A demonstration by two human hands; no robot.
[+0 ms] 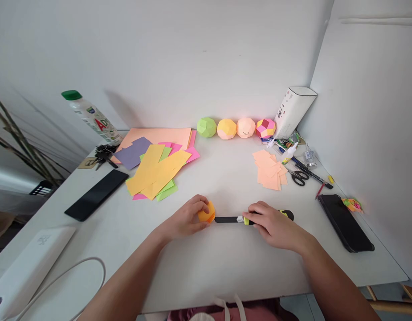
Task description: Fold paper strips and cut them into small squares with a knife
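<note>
My left hand [191, 217] is closed around a small orange paper ball [207, 213] with flat facets, low over the table. My right hand [270, 223] grips the black and yellow handle of a utility knife [227, 220], fingers wrapped over it. The knife's long dark blade points left, and its tip reaches the lower right side of the ball; whether it touches cannot be made out. Part of the ball is hidden behind my left fingers.
Several faceted paper balls [226, 129] line the wall. Coloured paper sheets [155, 171] lie left of centre, peach paper pieces [270, 169] at right, near scissors [299, 178], a glue bottle [289, 154] and pens. A phone [346, 223], a bottle [92, 118] and a white device [32, 267] stand around.
</note>
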